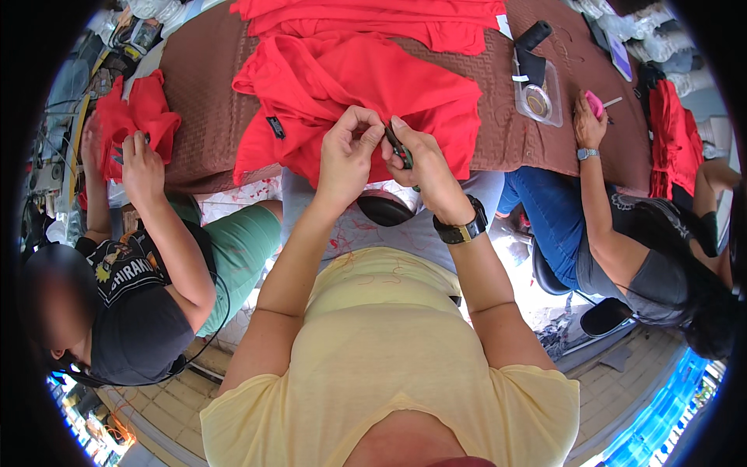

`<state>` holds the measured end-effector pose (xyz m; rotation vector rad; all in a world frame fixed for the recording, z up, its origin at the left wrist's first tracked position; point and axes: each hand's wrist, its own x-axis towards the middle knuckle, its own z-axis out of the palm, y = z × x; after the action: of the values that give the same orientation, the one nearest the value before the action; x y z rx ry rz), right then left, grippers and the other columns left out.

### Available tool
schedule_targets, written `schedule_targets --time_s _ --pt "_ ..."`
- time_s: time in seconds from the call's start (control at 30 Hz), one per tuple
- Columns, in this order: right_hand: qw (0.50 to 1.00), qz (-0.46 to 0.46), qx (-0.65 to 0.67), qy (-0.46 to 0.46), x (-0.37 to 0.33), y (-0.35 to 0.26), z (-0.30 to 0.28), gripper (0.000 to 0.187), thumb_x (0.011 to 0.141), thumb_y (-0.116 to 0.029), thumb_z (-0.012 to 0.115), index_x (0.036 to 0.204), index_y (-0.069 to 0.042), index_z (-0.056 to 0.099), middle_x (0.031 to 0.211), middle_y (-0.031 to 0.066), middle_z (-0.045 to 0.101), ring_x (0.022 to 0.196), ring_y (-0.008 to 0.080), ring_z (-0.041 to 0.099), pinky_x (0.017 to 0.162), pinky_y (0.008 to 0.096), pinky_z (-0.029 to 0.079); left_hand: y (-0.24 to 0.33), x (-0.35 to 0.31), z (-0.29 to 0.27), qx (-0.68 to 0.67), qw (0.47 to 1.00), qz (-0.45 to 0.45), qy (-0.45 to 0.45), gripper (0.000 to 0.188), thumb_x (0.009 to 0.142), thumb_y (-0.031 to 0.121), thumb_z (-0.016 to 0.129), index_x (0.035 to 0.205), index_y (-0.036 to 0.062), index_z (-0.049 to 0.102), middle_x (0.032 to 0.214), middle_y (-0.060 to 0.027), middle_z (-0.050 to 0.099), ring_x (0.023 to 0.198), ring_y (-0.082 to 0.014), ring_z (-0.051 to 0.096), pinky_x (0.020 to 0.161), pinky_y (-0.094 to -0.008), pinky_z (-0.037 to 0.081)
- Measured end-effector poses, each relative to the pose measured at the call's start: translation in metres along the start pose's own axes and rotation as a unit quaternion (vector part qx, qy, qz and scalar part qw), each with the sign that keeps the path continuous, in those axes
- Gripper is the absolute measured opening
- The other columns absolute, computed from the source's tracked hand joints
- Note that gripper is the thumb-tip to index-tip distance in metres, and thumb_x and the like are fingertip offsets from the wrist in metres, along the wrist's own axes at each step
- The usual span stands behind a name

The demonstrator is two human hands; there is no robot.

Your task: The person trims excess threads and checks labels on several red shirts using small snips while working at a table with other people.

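A red garment (311, 78) lies crumpled over the table's near edge, with a small black label (275, 128) on its left part. Over its near middle, my left hand (348, 152) pinches thumb and forefinger together; what lies between them is too small to make out. Close beside it, my right hand (426, 167) is closed round dark thread snips (400, 146), their tip pointing toward the left fingertips. Both hands nearly touch.
More red garments (373, 22) lie at the back of the brown-covered table (206, 86). To the right stands a clear plastic box (554, 93) with a tape roll. Co-workers sit on both sides: one handles red cloth (159, 117), the other holds a pink item (594, 103).
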<state>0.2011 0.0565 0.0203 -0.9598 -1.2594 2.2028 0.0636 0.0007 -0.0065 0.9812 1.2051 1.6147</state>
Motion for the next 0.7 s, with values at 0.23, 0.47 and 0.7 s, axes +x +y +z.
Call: schedule_targets --time_s 0.23,0.47,0.7 --pt "0.998 0.013 0.059 -0.015 0.013 0.017 -0.006 0.046 0.105 -0.044 0.046 0.074 -0.01 0.049 0.063 -0.0051 0.037 0.045 0.0055 0.026 0.042 0.0254 0.018 -0.013 0.002 -0.002 0.096 0.994 0.053 0.01 0.004 0.101 0.003 0.057 0.098 0.0039 0.054 0.093 -0.0018 0.058 0.086 -0.0087 0.058 0.08 -0.0257 0.048" --pt "0.968 -0.184 -0.097 0.14 -0.013 -0.006 0.003 0.021 0.103 -0.026 0.055 0.099 -0.005 0.055 0.067 -0.0034 0.043 0.057 0.0053 0.037 0.052 0.0239 0.029 -0.019 -0.003 -0.001 -0.049 0.996 0.06 0.046 0.019 0.099 -0.002 0.058 0.116 0.0045 0.051 0.11 -0.0052 0.059 0.103 -0.0105 0.058 0.091 -0.0253 0.047" --pt "0.915 -0.298 -0.217 0.163 0.005 0.003 -0.011 0.025 0.095 -0.005 0.063 0.12 -0.003 0.056 0.074 -0.0025 0.051 0.064 0.004 0.041 0.056 0.0234 0.033 -0.006 -0.001 0.004 0.014 0.995 0.077 0.064 0.022 0.095 -0.004 0.064 0.114 0.0026 0.057 0.107 -0.006 0.063 0.1 -0.0101 0.06 0.089 -0.0248 0.049"
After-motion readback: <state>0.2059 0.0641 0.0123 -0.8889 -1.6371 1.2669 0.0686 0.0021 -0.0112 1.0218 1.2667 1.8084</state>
